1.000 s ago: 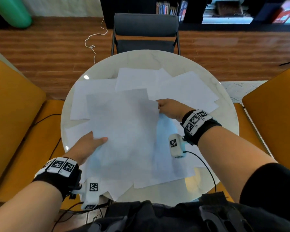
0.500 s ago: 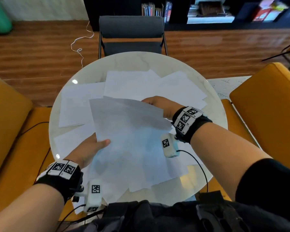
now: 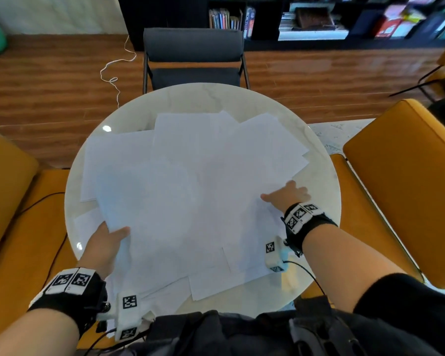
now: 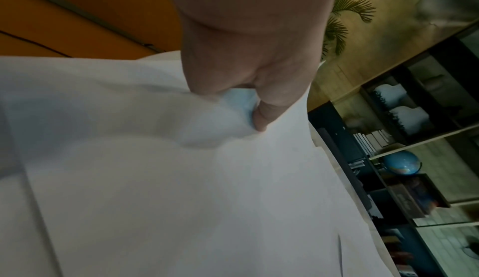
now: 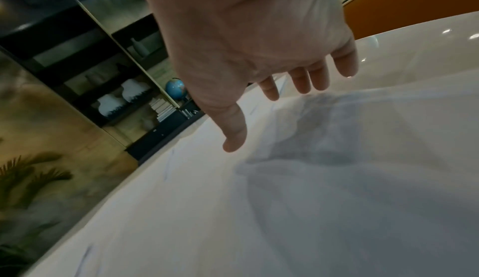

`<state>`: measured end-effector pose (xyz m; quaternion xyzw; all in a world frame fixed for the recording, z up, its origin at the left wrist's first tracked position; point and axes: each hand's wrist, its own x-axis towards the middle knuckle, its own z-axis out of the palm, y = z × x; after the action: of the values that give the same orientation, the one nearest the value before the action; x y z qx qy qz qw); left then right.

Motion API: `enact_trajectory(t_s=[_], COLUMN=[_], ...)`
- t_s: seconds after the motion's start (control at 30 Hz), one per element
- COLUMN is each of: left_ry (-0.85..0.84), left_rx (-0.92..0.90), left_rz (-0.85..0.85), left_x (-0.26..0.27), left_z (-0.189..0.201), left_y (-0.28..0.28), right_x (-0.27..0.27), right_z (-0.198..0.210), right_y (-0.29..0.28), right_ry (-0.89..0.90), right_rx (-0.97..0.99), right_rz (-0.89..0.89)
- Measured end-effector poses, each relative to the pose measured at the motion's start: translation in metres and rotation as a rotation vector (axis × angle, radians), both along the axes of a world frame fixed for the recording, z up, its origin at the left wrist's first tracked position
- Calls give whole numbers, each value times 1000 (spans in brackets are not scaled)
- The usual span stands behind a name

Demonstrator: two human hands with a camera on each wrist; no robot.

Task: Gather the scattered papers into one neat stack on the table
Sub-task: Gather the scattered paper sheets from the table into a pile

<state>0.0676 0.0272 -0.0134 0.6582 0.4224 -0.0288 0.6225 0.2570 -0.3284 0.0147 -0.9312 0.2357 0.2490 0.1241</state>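
Several white paper sheets lie overlapping across the round white table. My left hand pinches the near-left corner of a large top sheet, thumb on top; in the left wrist view the left hand has thumb and fingers closed on that paper. My right hand hovers at the right side of the pile with fingers spread. In the right wrist view the right hand is just above the papers and holds nothing.
A dark grey chair stands at the table's far side. Orange seats flank the table at left and right. Black shelves with books line the back wall. A white cord lies on the wooden floor.
My right hand let go of the top sheet's far edge and moved right, toward the table's right side. The sheet, lifted before, now lies lower over the pile. The left hand keeps its pinch.
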Motion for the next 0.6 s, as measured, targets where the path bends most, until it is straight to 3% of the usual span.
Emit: enact_trajectory(t_s=[0.13,0.27,0.6], left_ry=[70,105,105], left_rx=[42,29,-282], left_rz=[48,47,39], left_x=[-6,-10,-18], left_z=[-10,-10,2], left_y=[14,20,14], right_x=[-24,-41,-25], right_z=[-14,-24,-23], right_y=[1,14,-8], right_ry=[-97,-43,-65], right_rx=[-17,-27,-93], right_rz=[-6,-1,13])
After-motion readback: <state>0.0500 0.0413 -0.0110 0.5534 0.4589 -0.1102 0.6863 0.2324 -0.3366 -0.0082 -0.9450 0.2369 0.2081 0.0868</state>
